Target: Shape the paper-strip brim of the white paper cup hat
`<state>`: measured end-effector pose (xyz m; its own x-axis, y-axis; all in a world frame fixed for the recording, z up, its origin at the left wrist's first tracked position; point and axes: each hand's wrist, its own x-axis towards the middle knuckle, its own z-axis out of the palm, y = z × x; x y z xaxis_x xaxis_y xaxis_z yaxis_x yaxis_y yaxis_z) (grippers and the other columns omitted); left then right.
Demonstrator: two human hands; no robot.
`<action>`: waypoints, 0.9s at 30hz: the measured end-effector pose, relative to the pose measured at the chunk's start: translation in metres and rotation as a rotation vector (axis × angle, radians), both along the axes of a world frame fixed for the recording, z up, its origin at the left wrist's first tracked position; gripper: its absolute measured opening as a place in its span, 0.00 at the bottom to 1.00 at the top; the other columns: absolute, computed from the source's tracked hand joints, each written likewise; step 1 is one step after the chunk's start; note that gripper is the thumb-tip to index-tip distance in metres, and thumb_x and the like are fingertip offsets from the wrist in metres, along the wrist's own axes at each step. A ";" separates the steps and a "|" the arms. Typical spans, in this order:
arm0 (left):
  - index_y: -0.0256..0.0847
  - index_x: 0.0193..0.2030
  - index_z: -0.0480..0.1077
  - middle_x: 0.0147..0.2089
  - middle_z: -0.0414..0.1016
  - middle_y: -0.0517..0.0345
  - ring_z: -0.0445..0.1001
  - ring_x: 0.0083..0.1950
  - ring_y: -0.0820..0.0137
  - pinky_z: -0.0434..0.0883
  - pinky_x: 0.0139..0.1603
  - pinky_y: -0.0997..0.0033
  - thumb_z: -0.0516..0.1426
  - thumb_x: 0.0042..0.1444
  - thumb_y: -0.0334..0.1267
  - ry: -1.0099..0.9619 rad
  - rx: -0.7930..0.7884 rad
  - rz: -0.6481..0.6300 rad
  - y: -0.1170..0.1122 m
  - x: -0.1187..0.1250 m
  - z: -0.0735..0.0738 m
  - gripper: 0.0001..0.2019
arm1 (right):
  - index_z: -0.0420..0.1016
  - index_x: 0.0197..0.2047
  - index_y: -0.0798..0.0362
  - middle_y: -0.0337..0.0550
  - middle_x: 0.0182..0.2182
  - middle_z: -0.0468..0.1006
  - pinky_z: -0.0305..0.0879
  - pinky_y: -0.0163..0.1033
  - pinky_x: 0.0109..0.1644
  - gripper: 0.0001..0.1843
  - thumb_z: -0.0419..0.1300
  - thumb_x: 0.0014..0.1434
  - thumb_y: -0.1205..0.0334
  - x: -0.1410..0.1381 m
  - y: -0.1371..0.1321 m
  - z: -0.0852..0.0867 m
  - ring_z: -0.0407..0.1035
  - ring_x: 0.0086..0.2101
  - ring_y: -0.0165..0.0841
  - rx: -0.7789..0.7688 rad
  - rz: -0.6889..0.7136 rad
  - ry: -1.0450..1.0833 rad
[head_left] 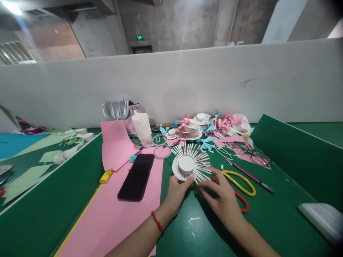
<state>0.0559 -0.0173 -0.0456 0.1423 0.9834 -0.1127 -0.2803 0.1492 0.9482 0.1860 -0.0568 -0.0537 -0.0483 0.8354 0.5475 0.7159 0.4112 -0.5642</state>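
Red loop [243, 202], perhaps scissors, under right hand [222, 198].

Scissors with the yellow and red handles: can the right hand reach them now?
Probably yes: the scissors lie right beside the right hand, yellow handle uncovered, nothing between.

A black smartphone [136, 176] was laid on a large pink paper sheet [112, 214] spread over the green bench [40, 214]. A stack of white paper cups [142, 128] was set beside a silver handbag [116, 109], near a white partition wall [187, 82]. A yellow glue stick [106, 176] was seen at the sheet's left edge. Pink-and-blue paper cup ornaments [209, 128] were heaped by the wall, with thin-rimmed spectacles [252, 153] nearby.
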 end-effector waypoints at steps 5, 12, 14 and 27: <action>0.31 0.26 0.72 0.21 0.70 0.60 0.63 0.23 0.76 0.61 0.27 0.76 0.62 0.38 0.36 0.033 -0.008 0.036 0.001 0.000 -0.002 0.09 | 0.73 0.29 0.50 0.48 0.46 0.58 0.65 0.44 0.39 0.07 0.53 0.52 0.66 0.001 0.001 0.003 0.62 0.39 0.38 0.098 -0.035 -0.006; 0.31 0.24 0.70 0.21 0.68 0.60 0.62 0.24 0.75 0.60 0.26 0.76 0.62 0.39 0.37 0.033 0.009 0.023 0.001 -0.001 -0.004 0.09 | 0.73 0.30 0.49 0.48 0.46 0.61 0.61 0.51 0.43 0.07 0.55 0.52 0.68 0.002 0.002 0.004 0.58 0.46 0.43 0.212 -0.063 -0.112; 0.31 0.23 0.69 0.20 0.67 0.61 0.62 0.23 0.76 0.60 0.26 0.76 0.62 0.38 0.36 0.031 0.006 0.024 0.001 -0.001 -0.003 0.09 | 0.73 0.30 0.49 0.48 0.45 0.61 0.61 0.51 0.42 0.07 0.55 0.52 0.68 0.002 0.001 0.004 0.59 0.45 0.43 0.219 -0.065 -0.123; 0.32 0.27 0.73 0.28 0.75 0.55 0.69 0.29 0.71 0.65 0.33 0.73 0.62 0.37 0.35 0.030 0.012 0.025 -0.001 0.000 0.003 0.09 | 0.73 0.30 0.48 0.47 0.45 0.64 0.59 0.50 0.43 0.07 0.55 0.51 0.68 0.001 0.001 0.005 0.60 0.45 0.42 0.232 -0.069 -0.137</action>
